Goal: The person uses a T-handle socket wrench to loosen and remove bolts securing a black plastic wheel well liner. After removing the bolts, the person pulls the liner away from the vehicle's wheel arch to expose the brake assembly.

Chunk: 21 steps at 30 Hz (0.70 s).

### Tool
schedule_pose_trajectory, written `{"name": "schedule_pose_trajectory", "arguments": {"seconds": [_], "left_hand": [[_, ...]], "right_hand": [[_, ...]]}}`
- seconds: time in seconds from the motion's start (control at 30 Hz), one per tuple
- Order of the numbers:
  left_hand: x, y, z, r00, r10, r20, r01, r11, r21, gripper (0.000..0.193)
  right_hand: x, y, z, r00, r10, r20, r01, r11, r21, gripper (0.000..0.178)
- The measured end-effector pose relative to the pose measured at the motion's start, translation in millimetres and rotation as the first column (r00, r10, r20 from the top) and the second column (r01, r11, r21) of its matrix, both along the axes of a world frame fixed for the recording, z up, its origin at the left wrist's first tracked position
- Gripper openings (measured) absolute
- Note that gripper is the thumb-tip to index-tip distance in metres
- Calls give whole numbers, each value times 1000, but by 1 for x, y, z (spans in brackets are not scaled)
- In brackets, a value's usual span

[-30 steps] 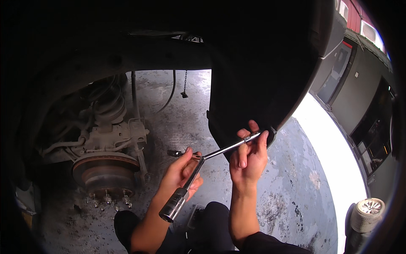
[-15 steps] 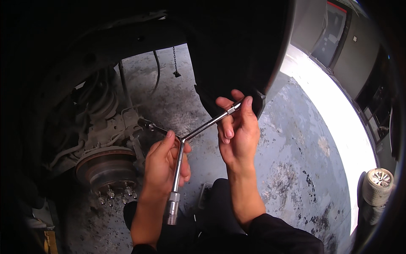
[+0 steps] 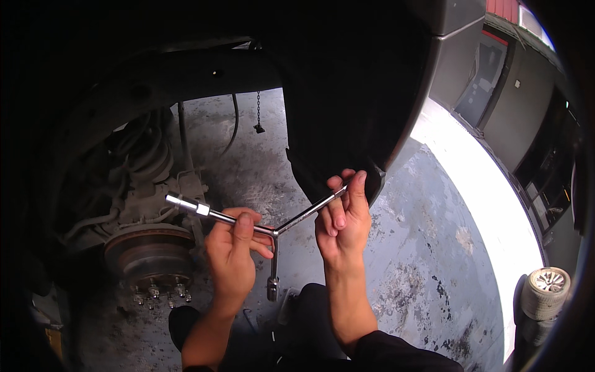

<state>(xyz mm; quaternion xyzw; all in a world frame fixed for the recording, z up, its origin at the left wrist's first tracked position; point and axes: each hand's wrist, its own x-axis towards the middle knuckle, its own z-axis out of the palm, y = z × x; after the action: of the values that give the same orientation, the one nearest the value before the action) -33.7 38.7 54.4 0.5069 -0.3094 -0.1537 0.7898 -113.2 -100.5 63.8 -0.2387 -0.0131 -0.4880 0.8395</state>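
Note:
A chrome Y-shaped three-way socket wrench (image 3: pixel 304 216) is held up in front of me by both hands. My left hand (image 3: pixel 230 263) is closed round one arm near the centre joint; that arm's socket points left toward the hub. Pinched in my right hand (image 3: pixel 347 226) is the end of a second arm, whose tip the fingers mostly hide. The third arm hangs down between my hands, its socket lowest. At the left, apart from the wrench, a rusty brake disc and hub (image 3: pixel 149 248) carries several studs with shiny nuts (image 3: pixel 155 290) on them.
A dark wheel arch and liner (image 3: pixel 353 93) hang overhead and ahead. Behind the hub are a coil spring (image 3: pixel 152 158) and suspension parts. A chain (image 3: pixel 258 111) dangles beyond. Stacked wheels (image 3: pixel 546 291) stand at the far right on worn grey floor (image 3: pixel 421 248). My knees are below.
The wrench has turned: the socket arm by my left hand swung from pointing down toward me to pointing left, and another arm now hangs down. Both hands still hold it.

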Motion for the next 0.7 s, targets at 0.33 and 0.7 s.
{"name": "schedule_pose_trajectory", "arguments": {"seconds": [0.33,0.7], "left_hand": [[3,5,-36,966,184,180,-222,950,221,34],[6,-1,-20,673,-529,-516,531,832,-161,45]], "right_hand": [[3,-2,-3,998,19,53,-16,998,-53,31],[8,4,5,996,-86,-37,88,994,57,30]]}}
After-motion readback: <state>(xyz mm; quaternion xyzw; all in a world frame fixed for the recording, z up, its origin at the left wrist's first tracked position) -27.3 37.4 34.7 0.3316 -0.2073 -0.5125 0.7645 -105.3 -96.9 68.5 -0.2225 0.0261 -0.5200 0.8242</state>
